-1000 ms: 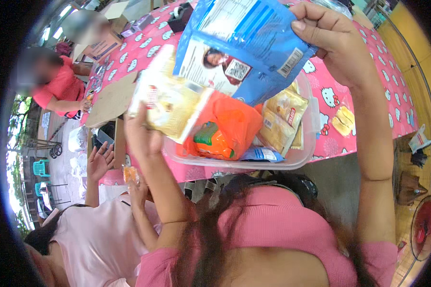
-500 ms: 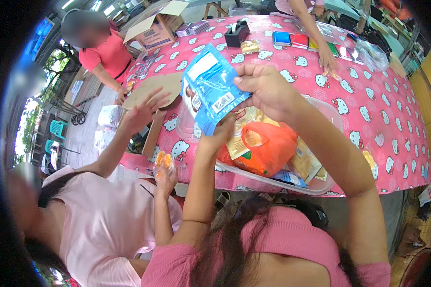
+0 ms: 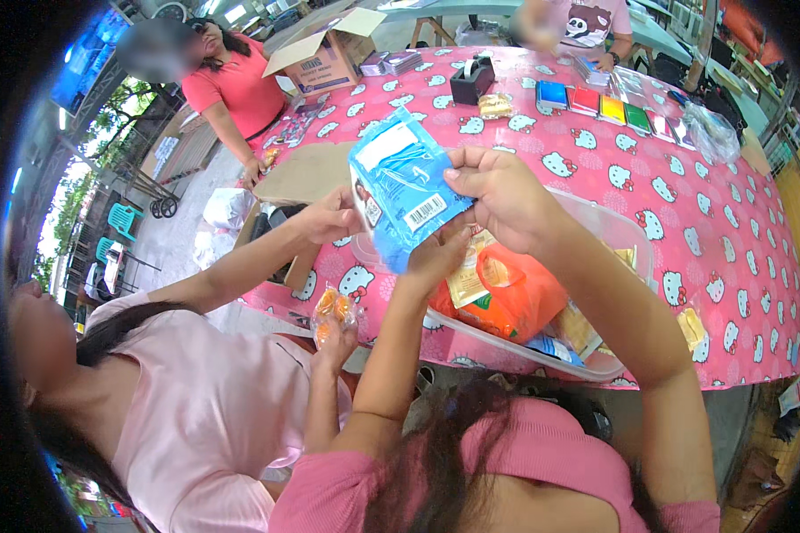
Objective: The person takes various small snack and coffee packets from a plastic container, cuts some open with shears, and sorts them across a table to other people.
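A shiny blue packet [image 3: 404, 182], with a white label and a barcode, is held up in front of me. My right hand [image 3: 507, 191] pinches its right edge between thumb and fingers. Closed at the packet's lower edge is my left hand [image 3: 437, 258]. A co-worker's hand [image 3: 331, 215] reaches to its left edge; whether it touches cannot be made out. Below lies a clear plastic tub [image 3: 596, 371] holding an orange plastic bag [image 3: 517, 298], a cream packet [image 3: 469, 282] and other packets. The same co-worker's other hand grips a clear bag of orange pieces [image 3: 336, 309].
The pink patterned tablecloth [image 3: 587, 209] carries a black tape dispenser [image 3: 473, 80], a yellowish packet [image 3: 496, 107], coloured stacks [image 3: 612, 108] and an open carton [image 3: 324, 67]. Brown cardboard [image 3: 298, 173] lies left of the tub. Two more people stand across the table.
The left co-worker's open hand has come right, up to the blue packet's edge. The person at the far right has drawn an arm back from the table toward a small stack. My grip stays.
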Tool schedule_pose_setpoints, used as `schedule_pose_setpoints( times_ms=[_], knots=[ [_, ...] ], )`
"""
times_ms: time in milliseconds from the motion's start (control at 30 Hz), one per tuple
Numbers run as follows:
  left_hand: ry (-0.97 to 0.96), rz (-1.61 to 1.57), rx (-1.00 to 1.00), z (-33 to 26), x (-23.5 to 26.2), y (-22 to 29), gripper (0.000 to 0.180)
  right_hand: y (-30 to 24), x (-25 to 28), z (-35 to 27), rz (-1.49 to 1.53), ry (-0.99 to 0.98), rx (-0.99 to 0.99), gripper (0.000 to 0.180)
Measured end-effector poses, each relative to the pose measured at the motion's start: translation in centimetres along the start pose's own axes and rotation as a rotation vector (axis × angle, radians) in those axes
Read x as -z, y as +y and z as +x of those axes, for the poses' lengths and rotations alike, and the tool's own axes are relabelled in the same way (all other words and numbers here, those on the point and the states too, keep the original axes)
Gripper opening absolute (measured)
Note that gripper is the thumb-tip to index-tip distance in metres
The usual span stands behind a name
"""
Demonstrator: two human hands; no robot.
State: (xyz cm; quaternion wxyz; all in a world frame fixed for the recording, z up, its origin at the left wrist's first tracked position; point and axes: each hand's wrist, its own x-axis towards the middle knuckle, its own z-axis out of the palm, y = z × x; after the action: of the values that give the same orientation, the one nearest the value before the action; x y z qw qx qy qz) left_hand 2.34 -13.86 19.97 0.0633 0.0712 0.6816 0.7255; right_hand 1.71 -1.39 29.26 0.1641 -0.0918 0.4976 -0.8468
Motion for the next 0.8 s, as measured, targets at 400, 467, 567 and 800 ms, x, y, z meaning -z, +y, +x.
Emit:
schedule_pose_setpoints(
  times_ms=[400,467,567,800],
  knots=[
    [-0.038,0.176,0.076,1.0,2.2,-3.3,0.029,0.8,-2.1,1.3,0.056,-0.084,0.031,0.018],
    [-0.027,0.120,-0.004,0.6,1.1,-1.5,0.024,0.5,-2.8,1.2,0.078,-0.107,0.029,0.018],
    [-0.027,0.047,-0.035,0.2,0.4,-0.5,0.022,0.2,-2.5,0.8,0.046,-0.162,-0.006,0.020],
    [-0.095,-0.184,-0.052,0.5,1.1,-1.5,0.032,0.0,0.7,-2.6,-0.292,-0.159,0.026,0.023]
  ],
)
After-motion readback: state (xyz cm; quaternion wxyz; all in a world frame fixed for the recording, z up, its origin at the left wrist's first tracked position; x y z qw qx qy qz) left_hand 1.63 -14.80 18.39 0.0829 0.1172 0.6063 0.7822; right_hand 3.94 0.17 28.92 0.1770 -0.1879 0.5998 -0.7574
